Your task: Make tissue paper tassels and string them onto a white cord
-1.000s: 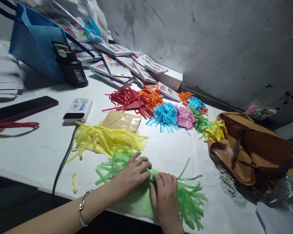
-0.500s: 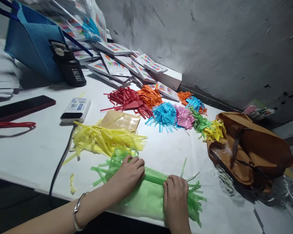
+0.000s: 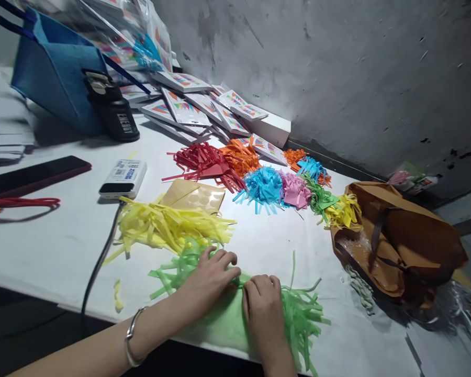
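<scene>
A sheet of green fringed paper lies at the near edge of the white table, its cut strips fanning out at both ends. My left hand presses on the folded middle of it, fingers curled over the fold. My right hand sits just to the right, fingers bent and pinching the same fold. Both hands are close together, almost touching. A silver bracelet is on my left wrist. A pile of yellow fringed paper lies just beyond the green sheet.
Red, orange, blue, pink and green fringed bundles lie in a row farther back. A power bank with a cable, a phone, a black bottle, a blue bag, flat packets and a brown bag surround them.
My right hand slid right along the green fold, then came back left beside my left hand. My left hand stayed on the fold.
</scene>
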Demonstrator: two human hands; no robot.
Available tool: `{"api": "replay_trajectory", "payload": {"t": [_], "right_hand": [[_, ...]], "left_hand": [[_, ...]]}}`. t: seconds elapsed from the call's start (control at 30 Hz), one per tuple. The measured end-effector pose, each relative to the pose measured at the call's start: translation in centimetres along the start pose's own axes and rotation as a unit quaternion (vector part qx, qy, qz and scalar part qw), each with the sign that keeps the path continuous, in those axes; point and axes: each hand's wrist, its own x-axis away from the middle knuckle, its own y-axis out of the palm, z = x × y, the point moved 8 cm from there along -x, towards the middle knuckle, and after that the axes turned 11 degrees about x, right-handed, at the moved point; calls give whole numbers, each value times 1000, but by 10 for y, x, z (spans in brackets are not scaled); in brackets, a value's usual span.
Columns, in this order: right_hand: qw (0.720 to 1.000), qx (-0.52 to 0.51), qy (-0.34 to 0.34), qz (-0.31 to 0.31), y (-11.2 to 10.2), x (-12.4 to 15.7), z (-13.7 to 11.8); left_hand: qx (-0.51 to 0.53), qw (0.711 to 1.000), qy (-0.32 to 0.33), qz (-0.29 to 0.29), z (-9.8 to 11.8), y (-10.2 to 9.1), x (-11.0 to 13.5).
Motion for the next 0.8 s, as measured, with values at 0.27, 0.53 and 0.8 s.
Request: {"api": "replay_trajectory", "payload": {"t": [0.27, 0.53, 0.8], "right_hand": [[1000, -7, -19, -19, 8, -3, -9], [1000, 7, -25, 14, -9, 27, 19], [991, 79, 107, 9, 0, 25, 30]], "left_hand": [[55, 991, 111, 60, 9, 0, 4], [72, 992, 95, 28, 4, -1, 4], [-14, 999, 6, -38, 11, 6, -6]]}}
